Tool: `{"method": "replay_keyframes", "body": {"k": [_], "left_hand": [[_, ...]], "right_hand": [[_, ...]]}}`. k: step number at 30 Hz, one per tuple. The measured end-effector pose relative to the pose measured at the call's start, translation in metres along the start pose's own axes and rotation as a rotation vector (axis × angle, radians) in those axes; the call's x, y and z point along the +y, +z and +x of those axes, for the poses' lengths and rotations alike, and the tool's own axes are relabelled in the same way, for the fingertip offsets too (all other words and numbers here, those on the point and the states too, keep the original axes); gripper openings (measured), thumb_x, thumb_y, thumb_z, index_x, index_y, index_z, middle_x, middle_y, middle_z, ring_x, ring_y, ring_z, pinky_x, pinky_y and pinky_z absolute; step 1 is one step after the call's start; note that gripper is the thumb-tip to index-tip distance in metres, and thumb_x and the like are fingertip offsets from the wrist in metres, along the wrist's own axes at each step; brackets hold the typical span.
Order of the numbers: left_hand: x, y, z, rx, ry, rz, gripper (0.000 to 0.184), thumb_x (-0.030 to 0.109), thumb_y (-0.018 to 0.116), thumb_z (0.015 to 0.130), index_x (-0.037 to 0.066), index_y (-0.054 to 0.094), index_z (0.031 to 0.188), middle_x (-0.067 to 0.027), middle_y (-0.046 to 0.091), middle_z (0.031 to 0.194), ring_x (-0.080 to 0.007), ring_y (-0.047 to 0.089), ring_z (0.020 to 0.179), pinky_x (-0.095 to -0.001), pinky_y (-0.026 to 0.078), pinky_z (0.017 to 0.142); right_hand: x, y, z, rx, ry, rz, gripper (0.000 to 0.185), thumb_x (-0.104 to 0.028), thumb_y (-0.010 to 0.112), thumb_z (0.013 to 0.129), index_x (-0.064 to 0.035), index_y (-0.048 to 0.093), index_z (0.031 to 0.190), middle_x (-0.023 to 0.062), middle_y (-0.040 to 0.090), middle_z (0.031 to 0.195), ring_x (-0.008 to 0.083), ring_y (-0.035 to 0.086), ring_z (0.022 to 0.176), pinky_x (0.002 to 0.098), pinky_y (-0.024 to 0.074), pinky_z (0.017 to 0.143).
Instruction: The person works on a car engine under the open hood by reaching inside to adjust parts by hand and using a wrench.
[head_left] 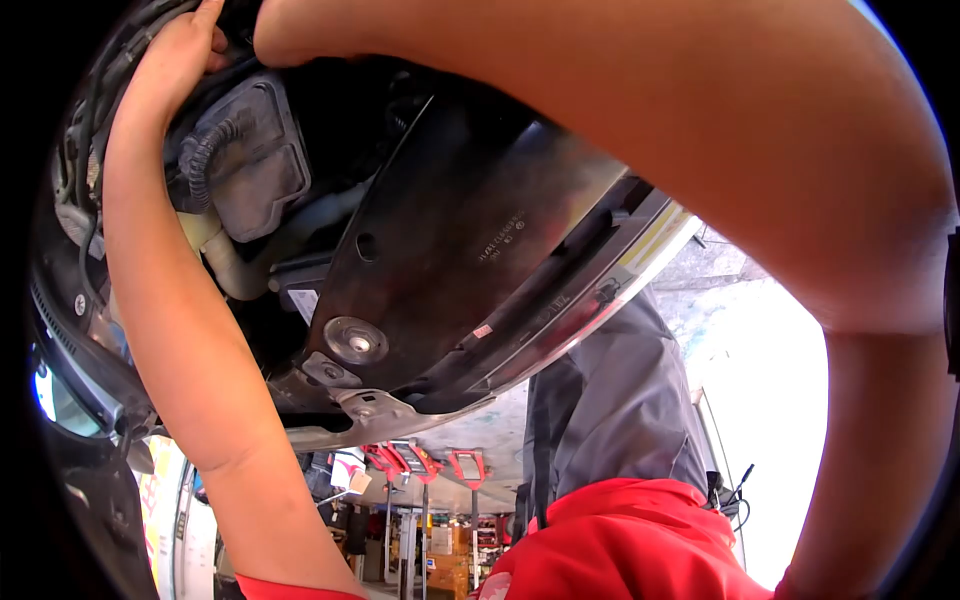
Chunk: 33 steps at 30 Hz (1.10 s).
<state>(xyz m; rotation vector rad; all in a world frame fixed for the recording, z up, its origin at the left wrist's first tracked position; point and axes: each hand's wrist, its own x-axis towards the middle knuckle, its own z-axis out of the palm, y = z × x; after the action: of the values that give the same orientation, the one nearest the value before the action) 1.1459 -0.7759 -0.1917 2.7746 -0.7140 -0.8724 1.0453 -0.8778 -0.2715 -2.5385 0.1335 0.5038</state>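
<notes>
My left hand (187, 42) reaches deep into a car's engine bay at the upper left, among dark hoses and cables. One finger stretches up to the frame edge and the others are curled; what they grip, if anything, is hidden. My right forearm crosses the top of the view, and the edge of my right hand (282, 32) comes close to the left one. The fingers of that right hand are out of sight. Just below the hands sits a dusty black plastic box (250, 155) with a ribbed hose (200, 165) on it.
A black plastic cover panel (450, 240) lies along the car's front, beside a round metal mount (356, 341) and the bumper edge (640, 250). Beyond the car, red-topped stands (467, 466) and shelves with boxes (447, 572) appear. My grey-trousered leg (620, 400) stands beside the bumper.
</notes>
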Motion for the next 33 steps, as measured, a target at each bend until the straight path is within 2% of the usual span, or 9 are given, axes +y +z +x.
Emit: {"method": "replay_keyframes", "body": {"k": [6, 11, 22, 25, 27, 28, 30, 31, 33], "left_hand": [[-0.012, 0.0, 0.013, -0.035, 0.014, 0.021, 0.064, 0.058, 0.036, 0.09, -0.002, 0.059, 0.089, -0.0117, 0.063, 0.082, -0.0192, 0.059, 0.076, -0.0314, 0.043, 0.07], [0.004, -0.004, 0.002, -0.06, -0.058, 0.131, 0.067, 0.06, 0.034, 0.088, -0.001, 0.06, 0.093, -0.0134, 0.064, 0.087, -0.0218, 0.06, 0.08, -0.0343, 0.044, 0.072], [0.014, -0.001, -0.003, -0.036, -0.081, 0.083, 0.068, 0.059, 0.035, 0.088, -0.004, 0.059, 0.095, -0.0134, 0.063, 0.087, -0.0219, 0.06, 0.081, -0.0348, 0.045, 0.073], [0.008, 0.004, 0.005, -0.006, -0.092, 0.05, 0.067, 0.058, 0.035, 0.089, -0.004, 0.06, 0.091, -0.0137, 0.063, 0.084, -0.022, 0.061, 0.077, -0.0353, 0.045, 0.071], [0.007, 0.007, 0.007, 0.073, -0.017, 0.136, 0.066, 0.056, 0.034, 0.09, -0.005, 0.06, 0.084, -0.0142, 0.063, 0.078, -0.0228, 0.061, 0.071, -0.0355, 0.045, 0.068], [0.008, 0.008, 0.006, 0.072, -0.018, 0.136, 0.066, 0.056, 0.034, 0.09, -0.005, 0.06, 0.084, -0.0142, 0.063, 0.078, -0.0228, 0.061, 0.071, -0.0355, 0.045, 0.068], [0.012, 0.009, 0.004, 0.124, 0.002, 0.204, 0.067, 0.055, 0.034, 0.091, -0.005, 0.06, 0.078, -0.0147, 0.061, 0.071, -0.024, 0.06, 0.067, -0.0357, 0.045, 0.066], [0.014, 0.01, 0.002, 0.123, 0.003, 0.204, 0.067, 0.055, 0.034, 0.091, -0.005, 0.06, 0.078, -0.0147, 0.061, 0.071, -0.024, 0.06, 0.067, -0.0357, 0.045, 0.066], [0.017, 0.008, 0.002, 0.13, 0.001, 0.251, 0.067, 0.055, 0.034, 0.091, -0.006, 0.06, 0.078, -0.0151, 0.061, 0.07, -0.0246, 0.06, 0.066, -0.0361, 0.045, 0.065]], "right_hand": [[0.003, -0.002, -0.008, -0.003, 0.022, -0.014, 0.019, -0.013, 0.054, 0.083, -0.0095, 0.071, 0.09, 0.0114, 0.066, 0.098, 0.0235, 0.065, 0.085, 0.0389, 0.0519, 0.068], [0.0, -0.008, -0.014, -0.005, 0.034, -0.03, 0.019, -0.012, 0.053, 0.083, -0.0096, 0.071, 0.089, 0.0113, 0.066, 0.097, 0.0234, 0.065, 0.083, 0.0395, 0.0518, 0.067], [-0.002, -0.016, -0.013, 0.006, 0.073, -0.023, 0.021, -0.011, 0.051, 0.084, -0.0096, 0.072, 0.087, 0.0109, 0.067, 0.095, 0.0231, 0.066, 0.08, 0.0407, 0.0515, 0.065], [-0.006, -0.018, -0.016, 0.026, 0.161, 0.045, 0.022, -0.009, 0.049, 0.085, -0.0087, 0.071, 0.089, 0.0114, 0.067, 0.094, 0.0218, 0.066, 0.079, 0.0408, 0.0516, 0.066], [-0.011, -0.022, -0.012, -0.014, 0.057, -0.292, 0.025, -0.007, 0.046, 0.085, -0.0054, 0.07, 0.092, 0.0136, 0.067, 0.092, 0.023, 0.066, 0.079, 0.0393, 0.0517, 0.067], [-0.015, -0.02, -0.012, -0.016, 0.057, -0.291, 0.025, -0.007, 0.046, 0.085, -0.0054, 0.07, 0.092, 0.0136, 0.067, 0.092, 0.023, 0.066, 0.079, 0.0393, 0.0517, 0.067], [-0.021, -0.014, -0.011, 0.017, 0.314, -0.43, 0.025, -0.005, 0.045, 0.084, -0.0026, 0.069, 0.092, 0.0147, 0.066, 0.091, 0.0247, 0.066, 0.078, 0.0396, 0.0518, 0.066], [-0.019, -0.013, -0.009, 0.017, 0.315, -0.43, 0.025, -0.005, 0.045, 0.084, -0.0026, 0.069, 0.092, 0.0147, 0.066, 0.091, 0.0247, 0.066, 0.078, 0.0396, 0.0518, 0.066], [-0.014, -0.016, -0.007, -0.046, 0.27, -0.222, 0.025, -0.006, 0.046, 0.085, -0.0026, 0.069, 0.093, 0.0148, 0.066, 0.091, 0.025, 0.065, 0.08, 0.0396, 0.0517, 0.067]]}}
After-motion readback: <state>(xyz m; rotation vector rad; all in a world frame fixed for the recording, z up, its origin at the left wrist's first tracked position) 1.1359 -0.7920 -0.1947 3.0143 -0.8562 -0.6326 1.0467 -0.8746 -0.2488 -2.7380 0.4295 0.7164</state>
